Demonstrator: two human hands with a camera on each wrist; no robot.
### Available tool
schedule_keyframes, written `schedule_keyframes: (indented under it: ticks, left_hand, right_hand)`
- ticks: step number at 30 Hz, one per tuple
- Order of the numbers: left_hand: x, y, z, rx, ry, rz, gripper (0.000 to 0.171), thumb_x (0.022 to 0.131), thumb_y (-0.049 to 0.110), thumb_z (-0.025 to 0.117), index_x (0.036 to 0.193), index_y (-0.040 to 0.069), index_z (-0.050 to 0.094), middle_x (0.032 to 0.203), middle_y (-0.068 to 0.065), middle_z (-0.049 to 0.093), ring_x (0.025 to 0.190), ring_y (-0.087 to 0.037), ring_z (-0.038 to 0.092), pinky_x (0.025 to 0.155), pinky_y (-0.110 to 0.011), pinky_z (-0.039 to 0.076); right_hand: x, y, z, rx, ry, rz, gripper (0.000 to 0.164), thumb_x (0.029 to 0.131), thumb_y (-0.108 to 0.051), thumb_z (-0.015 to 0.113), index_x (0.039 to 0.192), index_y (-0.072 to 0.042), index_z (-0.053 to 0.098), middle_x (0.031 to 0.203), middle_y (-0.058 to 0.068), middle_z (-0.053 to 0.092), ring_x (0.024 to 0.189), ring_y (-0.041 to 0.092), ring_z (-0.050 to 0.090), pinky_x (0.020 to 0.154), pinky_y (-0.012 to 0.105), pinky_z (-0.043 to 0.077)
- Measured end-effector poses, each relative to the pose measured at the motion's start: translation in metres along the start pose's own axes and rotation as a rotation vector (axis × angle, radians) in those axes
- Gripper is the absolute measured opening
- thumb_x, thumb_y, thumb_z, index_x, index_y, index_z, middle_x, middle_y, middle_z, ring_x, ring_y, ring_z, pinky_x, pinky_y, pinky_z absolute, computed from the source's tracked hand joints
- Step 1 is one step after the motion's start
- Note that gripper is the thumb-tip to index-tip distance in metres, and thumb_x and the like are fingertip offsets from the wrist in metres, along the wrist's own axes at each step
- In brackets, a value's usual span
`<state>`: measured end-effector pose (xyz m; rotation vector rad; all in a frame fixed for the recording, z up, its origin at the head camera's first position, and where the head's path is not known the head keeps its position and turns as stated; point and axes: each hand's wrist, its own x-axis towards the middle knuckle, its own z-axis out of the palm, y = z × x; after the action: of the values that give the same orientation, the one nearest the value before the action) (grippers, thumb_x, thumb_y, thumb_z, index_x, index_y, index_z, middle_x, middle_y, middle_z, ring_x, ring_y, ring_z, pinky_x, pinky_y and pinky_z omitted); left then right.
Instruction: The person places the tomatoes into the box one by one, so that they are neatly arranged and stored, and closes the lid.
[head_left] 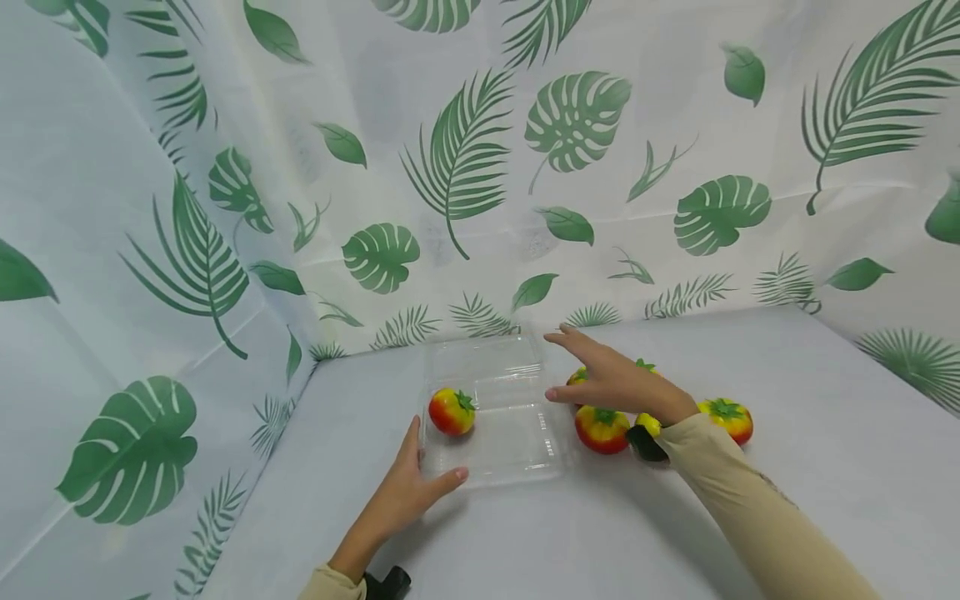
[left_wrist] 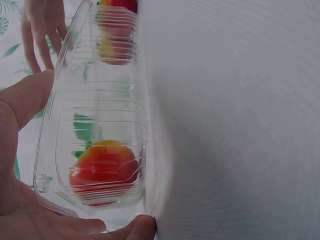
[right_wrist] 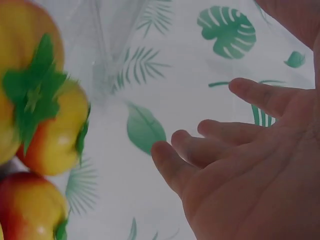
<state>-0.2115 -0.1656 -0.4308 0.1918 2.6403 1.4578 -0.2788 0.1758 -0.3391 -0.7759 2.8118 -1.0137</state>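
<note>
A clear plastic container [head_left: 510,450] is set on the table [head_left: 540,542] toward its far edge, nearer the far left corner than the far right, with one red-and-yellow fruit [head_left: 448,412] held inside at its left. The container's near left corner is gripped between the thumb and fingers of the left hand [head_left: 408,487], while the right hand [head_left: 618,379] is held with fingers spread, empty, above more fruits [head_left: 602,432] grouped beside it. Beyond the table's far edge, a leaf-printed sheet [head_left: 487,200] is hung.
</note>
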Motion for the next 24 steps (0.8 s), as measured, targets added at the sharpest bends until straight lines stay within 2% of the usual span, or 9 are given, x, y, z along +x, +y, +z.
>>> schedule_keyframes:
  ticks: [2,5,8,10,12,13,15,17,24]
  left_hand:
    - [0.0,-0.001,0.0,0.0,-0.006,0.0,0.12,0.093,0.052,0.082,0.17,-0.002,0.006,0.175,-0.028,0.011,0.153,-0.052,0.031,0.121,-0.065,0.03]
    - [0.0,-0.001,0.0,-0.003,-0.007,0.006,0.12,0.093,0.052,0.081,0.17,-0.002,0.006,0.175,-0.029,0.01,0.153,-0.052,0.031,0.121,-0.066,0.03]
    - [0.0,0.0,0.001,-0.004,-0.003,0.007,0.12,0.093,0.051,0.081,0.17,-0.002,0.006,0.175,-0.029,0.01,0.153,-0.053,0.032,0.121,-0.066,0.03]
    - [-0.001,-0.001,0.001,-0.001,-0.001,0.001,0.12,0.093,0.051,0.082,0.17,-0.002,0.006,0.175,-0.029,0.011,0.153,-0.053,0.032,0.121,-0.066,0.03]
    - [-0.001,-0.001,0.002,0.003,0.0,-0.004,0.12,0.092,0.052,0.082,0.17,-0.002,0.007,0.174,-0.03,0.012,0.152,-0.053,0.032,0.121,-0.066,0.031]
    - [-0.001,-0.002,0.002,0.007,0.001,-0.005,0.12,0.092,0.052,0.082,0.17,-0.002,0.007,0.174,-0.03,0.013,0.152,-0.053,0.032,0.12,-0.066,0.031]
    - [-0.001,-0.003,0.003,0.01,0.004,-0.006,0.12,0.092,0.052,0.082,0.17,-0.002,0.007,0.174,-0.03,0.013,0.152,-0.053,0.033,0.12,-0.067,0.031]
    - [0.0,-0.003,0.003,0.015,0.008,-0.006,0.12,0.092,0.053,0.081,0.17,-0.002,0.008,0.173,-0.031,0.014,0.152,-0.053,0.034,0.12,-0.067,0.032]
    - [0.001,-0.003,0.002,0.017,0.01,-0.005,0.12,0.093,0.052,0.081,0.17,-0.001,0.007,0.174,-0.03,0.014,0.152,-0.053,0.034,0.12,-0.068,0.032]
  right_hand:
    - [-0.007,0.003,-0.005,-0.004,0.006,0.015,0.092,0.095,-0.044,0.081,0.168,-0.011,0.035,0.176,0.022,0.017,0.156,0.05,0.025,0.12,0.073,0.025]
    - [-0.017,0.007,-0.013,-0.012,0.008,0.032,0.094,0.095,-0.048,0.08,0.168,-0.013,0.034,0.177,0.02,0.016,0.156,0.05,0.026,0.118,0.074,0.029]
    - [-0.026,0.013,-0.019,0.025,-0.01,0.053,0.096,0.095,-0.05,0.08,0.169,-0.013,0.032,0.178,0.02,0.011,0.131,0.05,0.057,0.105,0.067,0.05]
    - [-0.033,0.018,-0.022,0.03,-0.019,0.065,0.096,0.095,-0.051,0.079,0.169,-0.013,0.031,0.178,0.021,0.009,0.115,0.045,0.067,0.101,0.065,0.054]
    - [-0.038,0.023,-0.024,0.042,-0.02,0.08,0.095,0.096,-0.05,0.079,0.169,-0.014,0.031,0.178,0.021,0.008,0.116,0.045,0.067,0.102,0.067,0.052]
    - [-0.041,0.026,-0.025,0.039,-0.015,0.084,0.094,0.096,-0.049,0.079,0.169,-0.014,0.031,0.178,0.021,0.008,0.124,0.048,0.063,0.107,0.071,0.046]
    - [-0.047,0.031,-0.028,0.015,0.005,0.085,0.093,0.096,-0.05,0.079,0.169,-0.015,0.033,0.177,0.022,0.01,0.145,0.052,0.043,0.112,0.077,0.034]
    - [-0.052,0.035,-0.031,0.015,0.014,0.098,0.092,0.095,-0.05,0.079,0.168,-0.016,0.034,0.177,0.021,0.011,0.153,0.057,0.024,0.112,0.081,0.029]
    - [-0.067,0.053,-0.044,-0.028,0.031,0.13,0.086,0.098,-0.049,0.074,0.168,-0.015,0.035,0.175,0.027,0.013,0.15,0.063,0.024,0.109,0.084,0.027]
